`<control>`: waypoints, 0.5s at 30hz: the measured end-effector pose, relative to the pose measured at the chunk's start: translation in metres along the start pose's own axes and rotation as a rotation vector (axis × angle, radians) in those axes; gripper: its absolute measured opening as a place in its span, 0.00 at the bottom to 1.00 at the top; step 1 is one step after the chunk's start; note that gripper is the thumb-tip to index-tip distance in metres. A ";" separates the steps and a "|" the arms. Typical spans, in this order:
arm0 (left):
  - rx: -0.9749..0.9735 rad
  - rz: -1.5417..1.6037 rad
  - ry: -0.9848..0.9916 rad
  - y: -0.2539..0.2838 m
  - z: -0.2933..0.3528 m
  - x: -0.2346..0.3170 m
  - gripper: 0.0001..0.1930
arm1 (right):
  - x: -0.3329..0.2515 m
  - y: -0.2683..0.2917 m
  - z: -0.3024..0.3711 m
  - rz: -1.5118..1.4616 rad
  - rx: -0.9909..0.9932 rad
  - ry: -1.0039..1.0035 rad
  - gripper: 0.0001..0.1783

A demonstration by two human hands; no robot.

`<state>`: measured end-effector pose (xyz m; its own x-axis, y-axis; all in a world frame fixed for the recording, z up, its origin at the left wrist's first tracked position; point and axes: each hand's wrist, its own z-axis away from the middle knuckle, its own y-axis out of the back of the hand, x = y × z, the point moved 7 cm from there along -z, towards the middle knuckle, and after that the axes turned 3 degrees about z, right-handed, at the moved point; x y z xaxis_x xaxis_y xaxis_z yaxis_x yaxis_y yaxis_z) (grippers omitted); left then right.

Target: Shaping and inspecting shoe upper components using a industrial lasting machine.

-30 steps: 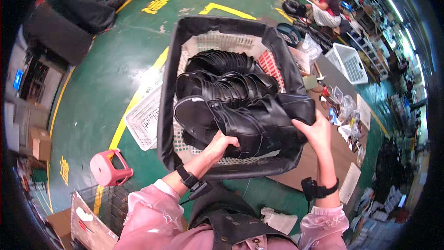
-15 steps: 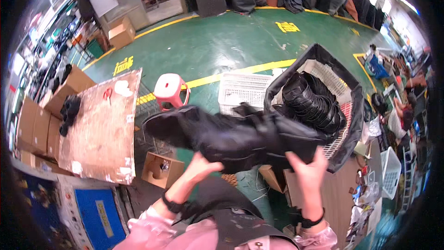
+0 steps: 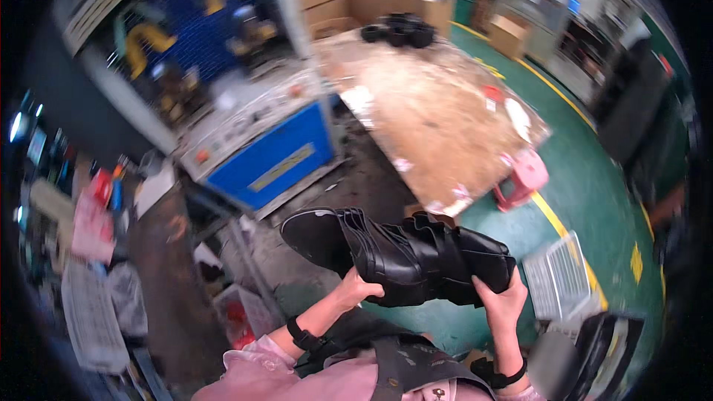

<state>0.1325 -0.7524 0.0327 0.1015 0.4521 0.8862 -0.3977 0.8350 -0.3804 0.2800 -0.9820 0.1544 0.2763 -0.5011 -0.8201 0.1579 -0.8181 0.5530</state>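
Observation:
A stack of black leather shoe uppers (image 3: 408, 252), nested one inside another, lies crosswise between my two hands. Its rounded toe end points left. My left hand (image 3: 358, 289) is closed around the lower left part, thumb on the near side. At the right end my right hand (image 3: 503, 298) grips the stack from below, its thumb pressed against the leather. The fingers behind the stack are partly hidden.
Beyond the stack stands a wooden-topped table (image 3: 431, 111) bearing black pieces (image 3: 399, 30). A machine with a blue panel (image 3: 271, 156) is at the left. A pink stool (image 3: 523, 178) and a white plastic basket (image 3: 557, 275) stand on the green floor at right.
My view has swung left, away from the black-lined basket of uppers, toward the blue-panelled machine and the table. Both hands still hold the stack, which has come along with me.

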 end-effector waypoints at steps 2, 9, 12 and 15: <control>0.107 0.026 -0.070 0.068 0.027 0.030 0.28 | -0.053 -0.073 -0.007 -0.039 -0.144 0.035 0.22; 0.669 -0.026 -0.341 0.252 0.138 0.103 0.24 | -0.212 -0.287 0.000 -0.207 -0.540 0.364 0.25; 0.922 0.049 -0.382 0.295 0.193 0.127 0.24 | -0.267 -0.377 0.015 -0.203 -0.713 0.509 0.27; 1.091 0.173 -0.418 0.330 0.248 0.127 0.25 | -0.319 -0.463 0.053 -0.226 -0.873 0.701 0.29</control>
<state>-0.2126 -0.4970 0.0857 -0.2563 0.2254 0.9400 -0.9661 -0.0289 -0.2565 0.0681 -0.4582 0.1524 0.5828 0.1249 -0.8030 0.8008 -0.2562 0.5413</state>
